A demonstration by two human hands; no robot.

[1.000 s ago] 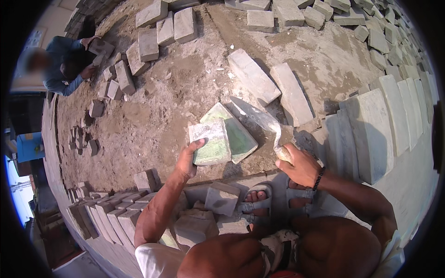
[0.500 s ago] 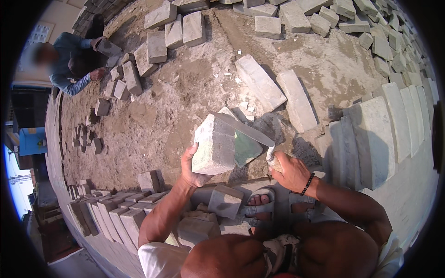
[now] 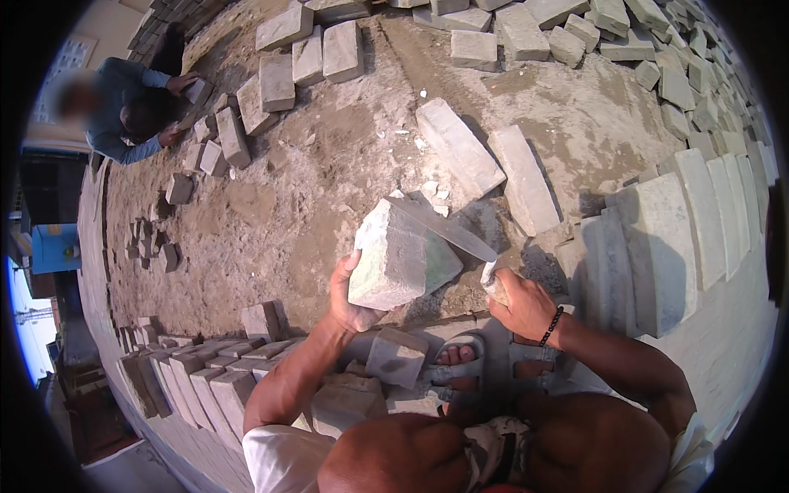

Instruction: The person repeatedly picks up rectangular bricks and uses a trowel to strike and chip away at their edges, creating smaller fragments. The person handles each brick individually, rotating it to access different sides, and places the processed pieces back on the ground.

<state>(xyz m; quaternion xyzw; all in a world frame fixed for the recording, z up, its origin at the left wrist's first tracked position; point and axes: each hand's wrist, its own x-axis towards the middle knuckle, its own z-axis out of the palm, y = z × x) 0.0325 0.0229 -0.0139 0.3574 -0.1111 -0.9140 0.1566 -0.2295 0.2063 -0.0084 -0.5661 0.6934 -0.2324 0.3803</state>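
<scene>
My left hand (image 3: 353, 296) grips a chunky grey brick (image 3: 386, 264) from its left side and underneath, holding it above the dirt. The brick is tilted, with a pale rough face upward and a shaded, greenish-looking side to the right. My right hand (image 3: 523, 302) is closed round the handle of a flat-bladed hand tool (image 3: 452, 234). Its long metal blade slants up and left, lying along the brick's upper right edge; whether it is a trowel or a machete I cannot tell. Two long grey bricks, one (image 3: 460, 148) beside the other (image 3: 523, 181), lie just beyond.
Stacked slabs (image 3: 657, 238) stand at my right, and a brick heap (image 3: 674, 82) fills the far right. Rows of bricks (image 3: 209, 382) line the near left. A loose brick (image 3: 396, 356) lies by my sandalled feet. At far left, a co-worker (image 3: 123, 107) handles a brick.
My left hand and the brick have shifted slightly right and turned a little. The tool and my right hand have moved slightly right too. The co-worker's hands and brick have shifted.
</scene>
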